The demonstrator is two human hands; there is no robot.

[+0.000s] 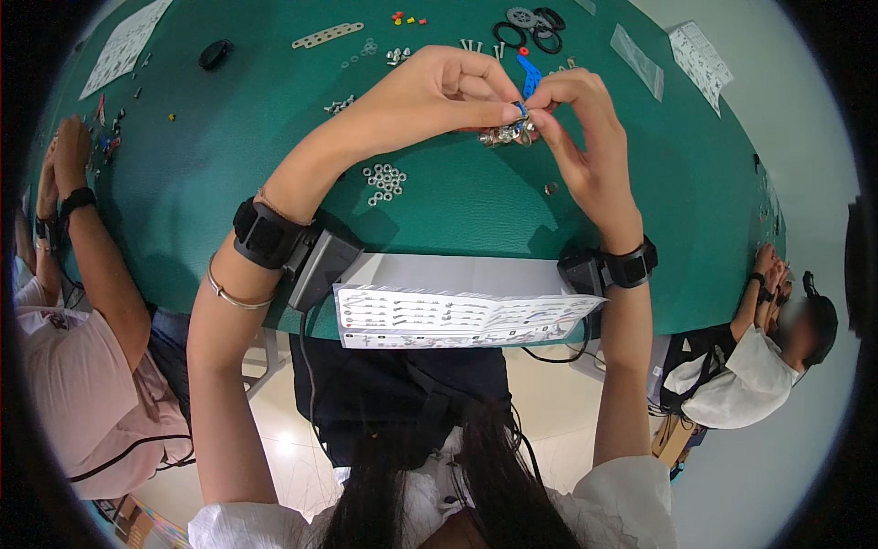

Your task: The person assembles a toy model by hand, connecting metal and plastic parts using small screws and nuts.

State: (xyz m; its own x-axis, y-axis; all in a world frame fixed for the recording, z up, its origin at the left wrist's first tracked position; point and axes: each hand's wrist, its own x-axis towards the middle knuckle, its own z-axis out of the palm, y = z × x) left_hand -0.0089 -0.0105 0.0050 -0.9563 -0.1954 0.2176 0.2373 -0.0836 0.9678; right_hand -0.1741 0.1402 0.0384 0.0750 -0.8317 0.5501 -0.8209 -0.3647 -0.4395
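Between both hands, above the far part of the table, is a small assembly of silvery metal parts with a bit of blue (505,135). My left hand (462,91) pinches it from the left, thumb and index finger closed at its upper end. From the right, my right hand (585,119) closes thumb and fingertips on the same piece. The fingers partly cover it, so its exact build cannot be made out. Just beyond the fingertips shows a blue perforated strip (529,77); whether it touches the assembly is unclear. A cluster of hex nuts (384,181) lies below my left forearm.
On the green table (439,220) are screws (471,46), black rings and wheels (530,27), a perforated metal strip (327,36) and a plastic bag (637,62). A folded instruction sheet (466,316) lies at the near edge. Other people (101,366) sit left and right.
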